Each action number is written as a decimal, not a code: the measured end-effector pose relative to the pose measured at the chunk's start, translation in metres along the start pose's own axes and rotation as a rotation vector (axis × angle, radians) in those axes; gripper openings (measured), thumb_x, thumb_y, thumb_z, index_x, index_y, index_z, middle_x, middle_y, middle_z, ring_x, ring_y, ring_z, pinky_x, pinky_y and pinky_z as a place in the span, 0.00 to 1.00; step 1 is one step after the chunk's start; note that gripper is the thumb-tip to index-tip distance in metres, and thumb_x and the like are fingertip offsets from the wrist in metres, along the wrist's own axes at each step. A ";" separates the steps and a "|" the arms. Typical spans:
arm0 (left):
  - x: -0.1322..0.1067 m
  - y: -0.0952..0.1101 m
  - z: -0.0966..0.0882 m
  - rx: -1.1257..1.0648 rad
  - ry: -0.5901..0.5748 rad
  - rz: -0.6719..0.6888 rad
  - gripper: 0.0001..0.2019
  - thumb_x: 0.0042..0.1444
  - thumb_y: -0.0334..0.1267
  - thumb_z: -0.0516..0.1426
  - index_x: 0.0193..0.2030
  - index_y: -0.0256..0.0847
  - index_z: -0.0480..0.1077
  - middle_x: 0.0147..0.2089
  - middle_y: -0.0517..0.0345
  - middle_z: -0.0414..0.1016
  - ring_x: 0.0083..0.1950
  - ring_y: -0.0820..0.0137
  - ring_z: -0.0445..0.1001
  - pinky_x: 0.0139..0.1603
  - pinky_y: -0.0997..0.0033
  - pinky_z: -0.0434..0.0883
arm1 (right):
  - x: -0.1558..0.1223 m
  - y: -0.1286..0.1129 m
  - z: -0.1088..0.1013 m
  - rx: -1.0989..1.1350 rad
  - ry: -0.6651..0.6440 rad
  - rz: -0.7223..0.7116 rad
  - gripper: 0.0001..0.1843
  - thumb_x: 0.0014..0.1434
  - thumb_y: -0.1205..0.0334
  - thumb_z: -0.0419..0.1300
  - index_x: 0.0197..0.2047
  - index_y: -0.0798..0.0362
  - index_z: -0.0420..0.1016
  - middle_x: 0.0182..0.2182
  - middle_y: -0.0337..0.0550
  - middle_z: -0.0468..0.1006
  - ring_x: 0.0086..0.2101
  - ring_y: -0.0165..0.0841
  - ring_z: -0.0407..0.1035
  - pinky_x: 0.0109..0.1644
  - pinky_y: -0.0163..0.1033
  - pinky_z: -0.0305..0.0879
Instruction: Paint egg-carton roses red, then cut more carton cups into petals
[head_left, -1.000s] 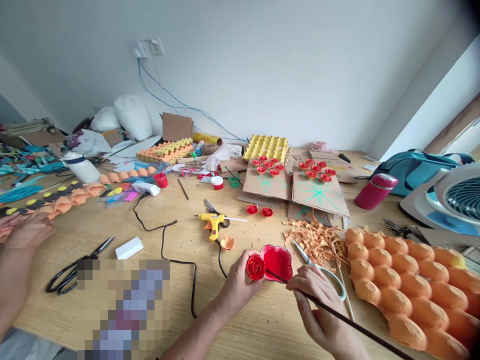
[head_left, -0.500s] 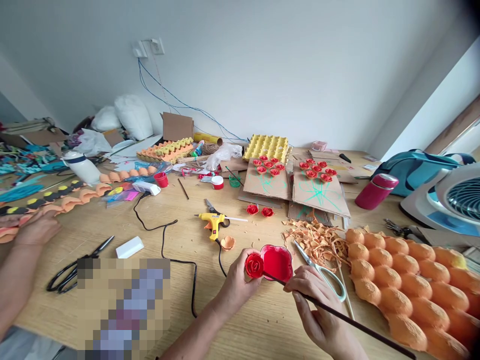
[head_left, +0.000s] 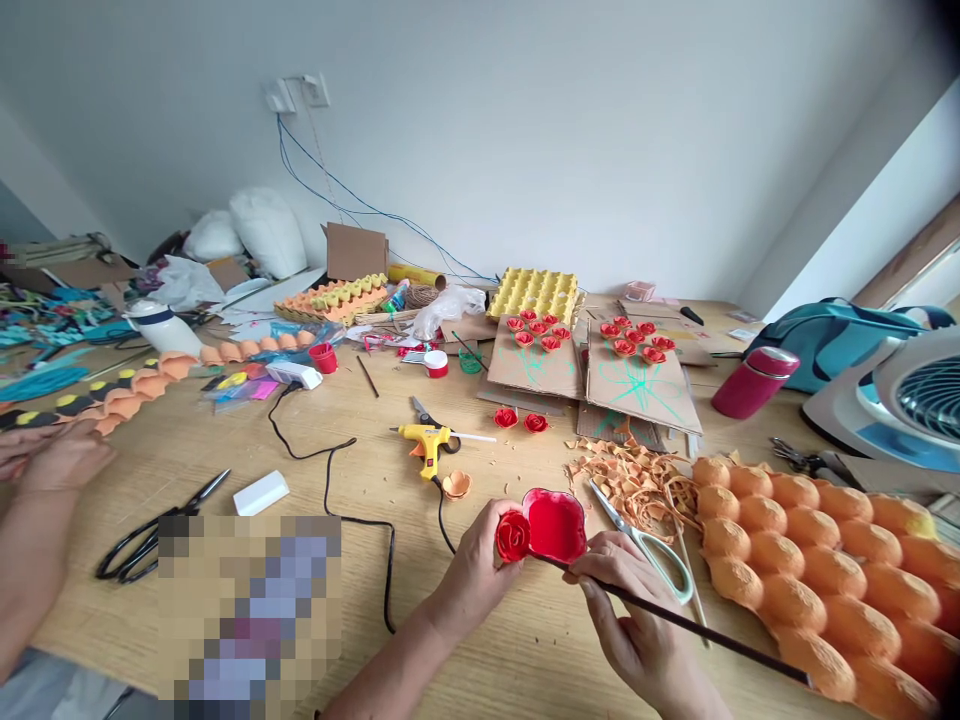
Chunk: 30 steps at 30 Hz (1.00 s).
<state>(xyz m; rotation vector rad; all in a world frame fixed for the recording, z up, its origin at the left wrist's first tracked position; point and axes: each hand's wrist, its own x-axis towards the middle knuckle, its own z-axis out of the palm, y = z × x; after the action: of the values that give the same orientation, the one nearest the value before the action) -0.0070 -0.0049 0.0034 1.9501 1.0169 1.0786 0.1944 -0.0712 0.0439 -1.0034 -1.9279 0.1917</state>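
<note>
1. The left hand (head_left: 476,560) is bent round in a small curve, not spread wide. It has hold of a red flower (head_left: 513,536) by its side, with the swirly top facing up.
2. The left arm comes up from the bottom and leans to the right.
3. The right hand (head_left: 630,600) is pinched closed on a long dark brush (head_left: 720,638). The thumb and fingertips squeeze it close to its front end.
4. The right arm comes up from the bottom right and leans to the left, so the two hands nearly meet.
5. The back of the brush sticks out past the right hand, slanting down to the right, towards the orange egg tray (head_left: 817,565).
6. The front of the brush is by the low edge of the red dish (head_left: 576,508). I cannot tell if its tip touches the flower.
7. The flower is just left of the dish, above the counter (head_left: 180,430).
8. Scissors with pale handles (head_left: 664,565) lie just past the right hand.
9. Beyond the left hand are an orange paper flower (head_left: 457,486) and a yellow glue gun (head_left: 424,443).
</note>
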 end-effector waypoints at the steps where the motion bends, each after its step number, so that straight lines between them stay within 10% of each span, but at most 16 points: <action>1: 0.000 0.000 0.000 0.006 -0.001 0.011 0.21 0.54 0.21 0.56 0.52 0.44 0.65 0.48 0.57 0.75 0.50 0.65 0.76 0.53 0.67 0.72 | -0.001 0.001 0.000 -0.005 0.006 0.005 0.09 0.67 0.73 0.54 0.45 0.50 0.70 0.32 0.42 0.76 0.35 0.36 0.71 0.44 0.45 0.67; 13: 0.001 0.003 0.000 -0.076 0.018 -0.063 0.14 0.58 0.27 0.58 0.50 0.44 0.67 0.45 0.57 0.77 0.44 0.67 0.77 0.47 0.67 0.74 | 0.002 -0.002 -0.001 0.036 0.019 0.003 0.09 0.67 0.72 0.53 0.44 0.50 0.70 0.32 0.41 0.77 0.33 0.36 0.72 0.42 0.44 0.68; 30: 0.000 0.026 -0.004 -0.845 -0.036 -0.200 0.22 0.59 0.43 0.66 0.55 0.46 0.63 0.48 0.55 0.71 0.45 0.68 0.76 0.47 0.68 0.74 | 0.035 -0.027 -0.006 0.006 0.046 -0.128 0.10 0.63 0.75 0.53 0.42 0.51 0.69 0.28 0.39 0.76 0.28 0.33 0.71 0.41 0.43 0.70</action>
<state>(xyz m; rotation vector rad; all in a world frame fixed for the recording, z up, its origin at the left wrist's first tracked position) -0.0023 -0.0160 0.0263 1.1535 0.5683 1.1076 0.1754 -0.0655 0.0844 -0.8695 -1.9412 0.1008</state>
